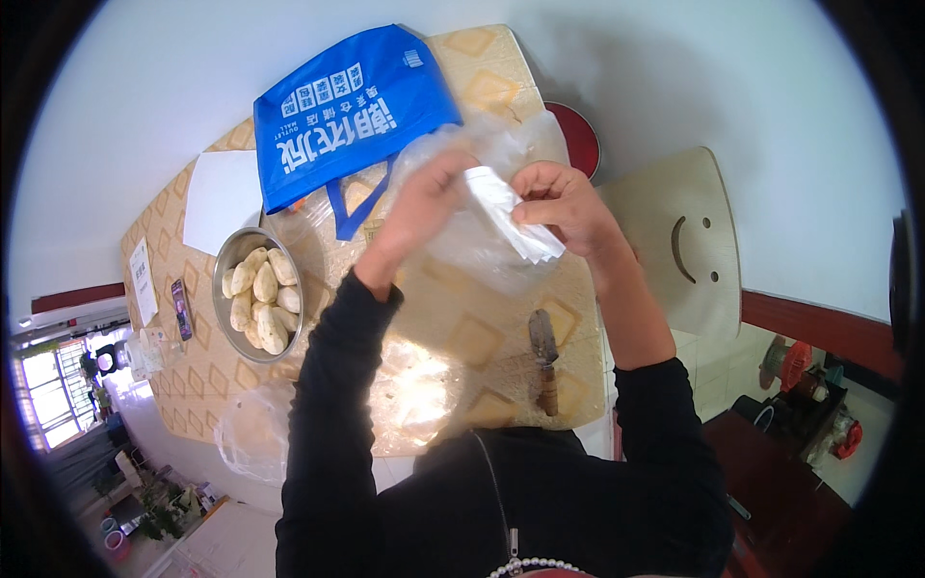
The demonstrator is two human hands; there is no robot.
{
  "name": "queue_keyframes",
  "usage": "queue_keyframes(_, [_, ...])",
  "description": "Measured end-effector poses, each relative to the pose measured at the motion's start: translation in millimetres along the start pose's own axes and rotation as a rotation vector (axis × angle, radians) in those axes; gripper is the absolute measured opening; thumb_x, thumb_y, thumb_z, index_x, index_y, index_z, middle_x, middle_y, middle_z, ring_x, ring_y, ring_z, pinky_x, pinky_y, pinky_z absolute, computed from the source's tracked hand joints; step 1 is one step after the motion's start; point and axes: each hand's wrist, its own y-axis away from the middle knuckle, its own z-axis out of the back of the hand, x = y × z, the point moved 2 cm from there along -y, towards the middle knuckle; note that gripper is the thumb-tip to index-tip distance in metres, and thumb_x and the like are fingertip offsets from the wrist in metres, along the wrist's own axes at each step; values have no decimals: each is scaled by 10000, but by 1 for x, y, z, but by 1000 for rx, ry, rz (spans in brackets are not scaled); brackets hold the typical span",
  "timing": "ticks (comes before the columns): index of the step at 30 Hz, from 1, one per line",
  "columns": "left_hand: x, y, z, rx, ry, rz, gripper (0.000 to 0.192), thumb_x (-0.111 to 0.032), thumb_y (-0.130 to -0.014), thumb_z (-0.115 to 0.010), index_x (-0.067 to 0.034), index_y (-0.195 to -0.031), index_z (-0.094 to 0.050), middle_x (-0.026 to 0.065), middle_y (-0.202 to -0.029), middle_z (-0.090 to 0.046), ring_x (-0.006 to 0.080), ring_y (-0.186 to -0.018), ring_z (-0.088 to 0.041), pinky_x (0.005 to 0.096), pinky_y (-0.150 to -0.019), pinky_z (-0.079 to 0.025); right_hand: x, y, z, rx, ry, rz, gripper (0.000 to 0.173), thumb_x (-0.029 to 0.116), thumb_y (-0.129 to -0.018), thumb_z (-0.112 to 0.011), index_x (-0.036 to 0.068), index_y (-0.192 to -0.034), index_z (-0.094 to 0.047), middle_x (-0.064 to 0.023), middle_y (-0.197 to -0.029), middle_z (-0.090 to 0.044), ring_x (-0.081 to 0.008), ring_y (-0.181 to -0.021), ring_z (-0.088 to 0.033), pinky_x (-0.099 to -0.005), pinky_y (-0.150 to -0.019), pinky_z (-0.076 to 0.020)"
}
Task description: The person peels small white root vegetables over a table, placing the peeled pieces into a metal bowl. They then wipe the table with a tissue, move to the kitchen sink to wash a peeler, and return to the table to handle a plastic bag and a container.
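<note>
A folded white tissue or paper stretches at a slant between my hands, above the table. My right hand pinches its lower right side between thumb and fingers. At its upper left end is my left hand, motion-blurred, with the fingertips partly hidden; it appears to hold that end. Under both hands lies a crumpled clear plastic bag. Closer to my body rests a wooden-handled peeler or knife, its metal blade smeared. Left of my left arm, a steel bowl holds several peeled root vegetables.
A blue shopping bag with white writing lies at the far side. White paper, a printed sheet and a phone are on the left. Another plastic bag hangs over the near edge. A wooden chair back stands right.
</note>
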Motion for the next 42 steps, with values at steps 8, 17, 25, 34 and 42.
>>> queue_keyframes(8, [5,17,-38,252,-121,-181,569,-312,-743,-741,-73,-1214,-530,120,-1132,-589,247,-1087,-556,353,-905,-441,3,7,-3,95,-177,120,295,-26,-652,-677,37,-933,-615,-38,-828,-642,-93,-706,-607,-225,-637,-484])
queue_keyframes(17, [18,11,-65,156,60,147,180,-145,-895,-569,-27,-1022,-618,53,-930,-633,147,-872,-579,289,-775,-455,28,84,17,-206,-277,435,582,-54,-582,-515,-5,-1162,-522,-105,-1010,-619,-198,-950,-601,-333,-852,-495])
queue_keyframes(25, [-19,29,-41,170,204,38,159,-89,-909,-578,-37,-1055,-611,-11,-989,-571,77,-909,-508,221,-805,-409,-30,112,106,-607,205,-178,851,-53,-594,-542,64,-1412,-338,-94,-840,-630,-139,-684,-593,-266,-625,-484])
queue_keyframes(34, [-17,63,7,238,86,150,281,-130,-858,-648,-8,-1101,-574,50,-1063,-573,164,-1009,-530,258,-894,-399,-34,55,59,-113,111,-112,666,-66,-564,-552,21,-1224,-533,-41,-803,-612,-111,-717,-572,-241,-662,-454])
queue_keyframes(42, [-13,28,-38,-75,4,-68,574,-193,-789,-690,-22,-1285,-457,97,-1095,-590,208,-1011,-561,289,-860,-439,-52,37,10,6,947,-86,373,103,-631,-632,48,-999,-651,-99,-963,-654,-216,-820,-622,-332,-742,-490])
